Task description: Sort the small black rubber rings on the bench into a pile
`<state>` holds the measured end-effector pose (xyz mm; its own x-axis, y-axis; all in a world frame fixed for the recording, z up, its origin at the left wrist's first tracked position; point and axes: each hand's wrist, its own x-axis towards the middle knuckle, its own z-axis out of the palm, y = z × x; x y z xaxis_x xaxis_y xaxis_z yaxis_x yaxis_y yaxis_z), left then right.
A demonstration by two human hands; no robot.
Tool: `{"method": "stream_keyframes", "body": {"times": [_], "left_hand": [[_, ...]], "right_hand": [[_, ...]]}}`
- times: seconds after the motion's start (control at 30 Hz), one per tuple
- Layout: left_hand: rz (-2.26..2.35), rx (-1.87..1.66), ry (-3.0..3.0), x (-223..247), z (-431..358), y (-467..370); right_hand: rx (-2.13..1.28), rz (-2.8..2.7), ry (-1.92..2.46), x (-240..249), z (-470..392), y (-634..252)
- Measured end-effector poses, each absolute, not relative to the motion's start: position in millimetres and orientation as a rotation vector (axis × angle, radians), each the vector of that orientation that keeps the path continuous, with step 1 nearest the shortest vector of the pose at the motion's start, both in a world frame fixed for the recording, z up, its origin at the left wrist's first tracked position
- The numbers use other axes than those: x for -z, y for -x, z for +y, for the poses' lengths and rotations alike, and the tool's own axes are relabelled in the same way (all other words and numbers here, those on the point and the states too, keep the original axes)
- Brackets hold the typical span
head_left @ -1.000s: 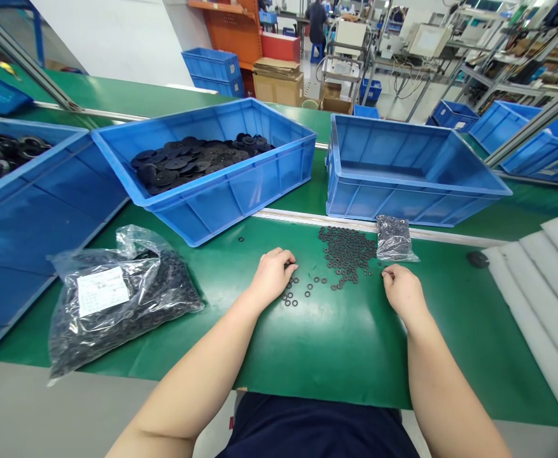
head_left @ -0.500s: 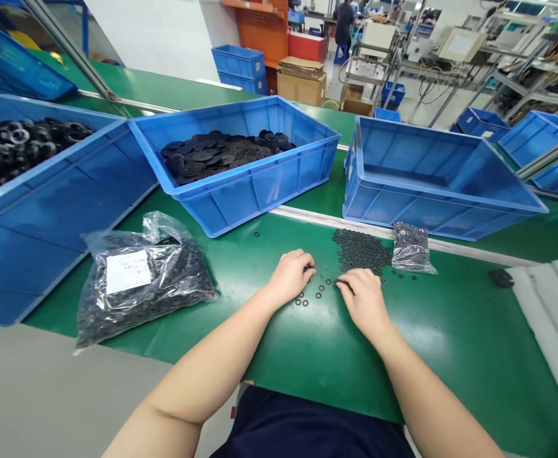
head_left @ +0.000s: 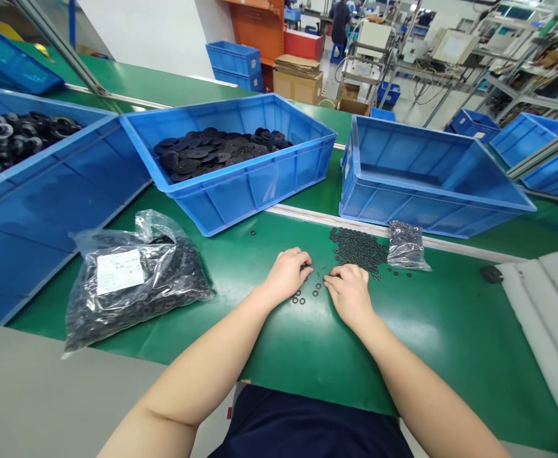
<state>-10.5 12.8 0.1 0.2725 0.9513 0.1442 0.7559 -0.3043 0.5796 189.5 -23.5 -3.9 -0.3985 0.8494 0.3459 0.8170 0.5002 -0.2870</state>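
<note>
Small black rings [head_left: 302, 301] lie loose on the green tabletop between and just below my hands. My left hand [head_left: 285, 275] rests on the table with curled fingers, thumb and fingertips close together over a few dark bits. Whatever it pinches is mostly hidden. Close by on the right, my right hand [head_left: 349, 291] has its fingers bent and drawn together, fingertips down on the table. Its fingers hide what they may hold. Beyond the right hand spreads a dense pile of black rings [head_left: 359, 249]. A small clear bag of dark parts [head_left: 406, 245] lies beside that pile.
A large clear bag of black parts [head_left: 138, 286] sits at left. Blue bins stand behind: one with black rings [head_left: 130, 152], one with black discs [head_left: 254, 184], another [head_left: 431, 207] at right. Grey-white padded sheets [head_left: 541, 318] lie at the right edge.
My right hand has moved left, nearer my left hand, over where a loose ring lay. My left hand stays almost in place. The view has shifted slightly.
</note>
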Motion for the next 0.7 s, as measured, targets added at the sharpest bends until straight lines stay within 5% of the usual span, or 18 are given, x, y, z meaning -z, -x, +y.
{"method": "stream_keyframes", "body": {"times": [0.4,0.7], "left_hand": [[1.648,-0.681,-2.104,0,13,16],[1.631,-0.766,-2.112,0,9,8]], "right_hand": [[-0.165,-1.798,1.871,0,-15,-299],[-0.256,-1.824,1.815,10,-7,-306]]}}
